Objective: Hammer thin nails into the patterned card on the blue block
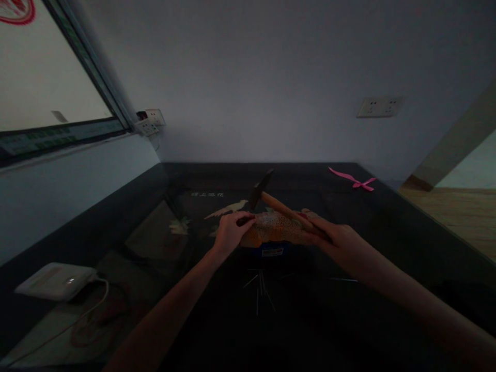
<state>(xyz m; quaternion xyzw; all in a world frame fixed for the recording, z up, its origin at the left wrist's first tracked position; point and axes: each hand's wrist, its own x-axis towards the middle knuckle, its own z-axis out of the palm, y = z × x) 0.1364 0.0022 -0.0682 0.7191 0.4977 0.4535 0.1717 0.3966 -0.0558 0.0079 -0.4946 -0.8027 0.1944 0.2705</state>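
Observation:
My right hand [341, 240] is wrapped round the wooden handle of a hammer [282, 207]. The dark hammer head is raised above and to the left, near the fingers of my left hand [229, 231]. Those fingers are pinched at the left end of a tan, dark-speckled piece [277, 228]; whatever is between them is too small to make out. Under the speckled piece shows a blue block [271, 251] with a pale label. Several thin silvery nail-like pins [262, 284] lie in front of it on the dark table.
A white device [58, 281] with a cable rests on the table at left. At the back right lies a pink ribbon [358, 184]. The dark glossy table [217, 178] meets a wall with a socket plate [380, 107]; a bird picture [228, 208] is on its top.

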